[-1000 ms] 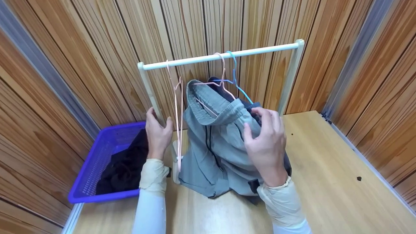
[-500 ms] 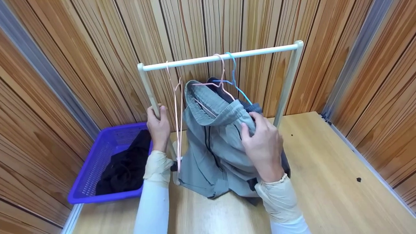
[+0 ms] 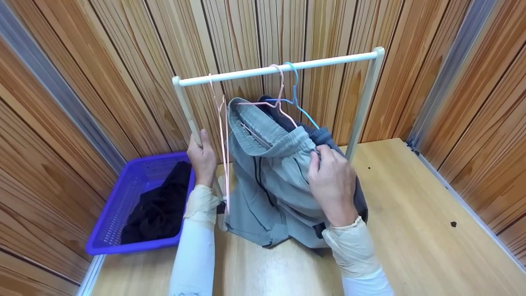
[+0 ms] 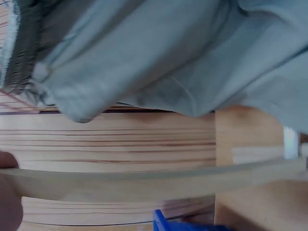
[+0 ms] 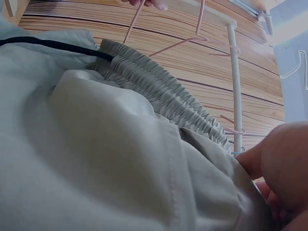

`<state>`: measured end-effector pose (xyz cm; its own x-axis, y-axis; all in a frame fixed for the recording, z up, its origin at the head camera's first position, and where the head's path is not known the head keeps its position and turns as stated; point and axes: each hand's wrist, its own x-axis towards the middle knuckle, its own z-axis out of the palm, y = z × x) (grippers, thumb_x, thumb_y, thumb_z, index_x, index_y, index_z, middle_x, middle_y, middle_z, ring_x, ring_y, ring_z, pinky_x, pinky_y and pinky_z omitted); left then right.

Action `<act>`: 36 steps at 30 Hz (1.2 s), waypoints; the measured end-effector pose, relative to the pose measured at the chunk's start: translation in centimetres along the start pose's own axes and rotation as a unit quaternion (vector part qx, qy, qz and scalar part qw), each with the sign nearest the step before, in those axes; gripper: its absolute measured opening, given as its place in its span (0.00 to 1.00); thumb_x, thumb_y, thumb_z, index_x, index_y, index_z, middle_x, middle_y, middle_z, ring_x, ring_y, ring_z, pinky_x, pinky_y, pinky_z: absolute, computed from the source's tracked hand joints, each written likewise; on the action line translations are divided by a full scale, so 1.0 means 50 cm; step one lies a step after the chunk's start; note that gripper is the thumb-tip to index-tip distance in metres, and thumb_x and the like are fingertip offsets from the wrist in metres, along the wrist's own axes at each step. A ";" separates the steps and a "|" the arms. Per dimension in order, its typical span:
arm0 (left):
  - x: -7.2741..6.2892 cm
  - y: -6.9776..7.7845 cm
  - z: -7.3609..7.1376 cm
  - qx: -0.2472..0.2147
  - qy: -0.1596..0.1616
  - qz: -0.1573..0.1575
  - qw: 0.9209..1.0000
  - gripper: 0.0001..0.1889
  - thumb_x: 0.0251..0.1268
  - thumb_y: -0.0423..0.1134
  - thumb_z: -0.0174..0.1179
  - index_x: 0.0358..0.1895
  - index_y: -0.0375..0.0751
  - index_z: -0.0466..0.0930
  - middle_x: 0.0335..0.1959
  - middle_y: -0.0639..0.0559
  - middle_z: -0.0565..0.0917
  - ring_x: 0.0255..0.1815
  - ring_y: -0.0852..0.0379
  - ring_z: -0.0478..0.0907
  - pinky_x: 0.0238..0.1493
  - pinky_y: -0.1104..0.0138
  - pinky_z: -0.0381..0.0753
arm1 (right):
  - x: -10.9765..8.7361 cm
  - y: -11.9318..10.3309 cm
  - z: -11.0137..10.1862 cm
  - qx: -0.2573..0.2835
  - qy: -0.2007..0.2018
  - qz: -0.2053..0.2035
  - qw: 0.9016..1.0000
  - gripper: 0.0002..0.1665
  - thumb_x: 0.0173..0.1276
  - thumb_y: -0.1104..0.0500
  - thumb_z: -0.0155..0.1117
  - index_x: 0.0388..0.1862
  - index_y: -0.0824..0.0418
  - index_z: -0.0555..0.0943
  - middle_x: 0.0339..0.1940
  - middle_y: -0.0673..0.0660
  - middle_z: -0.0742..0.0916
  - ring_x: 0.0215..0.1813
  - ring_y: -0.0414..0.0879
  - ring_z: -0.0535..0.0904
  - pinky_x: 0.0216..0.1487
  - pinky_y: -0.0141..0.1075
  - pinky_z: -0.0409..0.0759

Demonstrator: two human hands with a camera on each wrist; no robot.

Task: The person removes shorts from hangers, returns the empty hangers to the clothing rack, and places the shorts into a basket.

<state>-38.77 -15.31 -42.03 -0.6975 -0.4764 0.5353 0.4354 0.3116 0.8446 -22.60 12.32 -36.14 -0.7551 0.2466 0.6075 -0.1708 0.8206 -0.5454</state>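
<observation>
Grey shorts [image 3: 267,197] with an elastic waistband and black drawstring hang from a pink hanger [image 3: 282,98] on the white rack's bar [image 3: 328,61]. Just below the waistband, my right hand [image 3: 333,185] pinches their side; folds bunch beside its fingers in the right wrist view. Behind them a dark blue garment [image 3: 324,135] hangs from a blue hanger [image 3: 305,113]. My left hand [image 3: 202,159] holds the rack's left post [image 3: 187,107], which crosses the left wrist view. Bare pink hangers [image 3: 225,164] dangle between that post and the shorts.
A purple basket [image 3: 100,230] with black cloth [image 3: 158,209] stands left of the rack on the wooden table [image 3: 411,246]. Wood-panelled walls [image 3: 246,33] rise behind and at both sides. A small black speck [image 3: 453,224] lies on the right of the table.
My left hand has moved from beside the post to a hold on it. My right hand has closed its finger and thumb on the shorts, and the waistband has shifted slightly left.
</observation>
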 end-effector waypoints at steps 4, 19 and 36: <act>-0.005 -0.004 0.004 0.015 0.030 0.015 0.999 0.20 0.82 0.41 0.55 0.25 0.48 0.64 0.17 0.61 0.57 0.20 0.63 0.53 0.27 0.68 0.54 | -0.004 0.004 0.001 -0.007 -0.001 -0.009 1.000 0.16 0.81 0.56 0.58 0.48 0.69 0.86 0.35 0.67 0.90 0.37 0.64 0.87 0.35 0.56 0.81; -0.011 -0.008 0.005 0.004 0.036 0.024 0.999 0.20 0.82 0.40 0.55 0.25 0.49 0.64 0.16 0.60 0.58 0.18 0.65 0.52 0.25 0.70 0.53 | -0.007 0.023 0.021 -0.014 0.019 -0.038 0.999 0.14 0.81 0.57 0.57 0.45 0.65 0.85 0.34 0.67 0.89 0.36 0.67 0.87 0.34 0.60 0.80; -0.008 -0.010 0.006 0.003 0.042 0.032 0.999 0.21 0.82 0.40 0.56 0.24 0.50 0.62 0.15 0.61 0.58 0.18 0.65 0.52 0.24 0.70 0.52 | -0.005 0.021 0.023 0.005 0.023 -0.026 0.999 0.15 0.83 0.56 0.55 0.44 0.66 0.85 0.29 0.63 0.86 0.29 0.59 0.82 0.28 0.51 0.75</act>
<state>-38.87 -15.00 -42.67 -0.6189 -0.5223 0.5867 0.4736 0.3477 0.8092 -23.34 12.52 -37.53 -0.7152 0.2283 0.6606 -0.2147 0.8277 -0.5185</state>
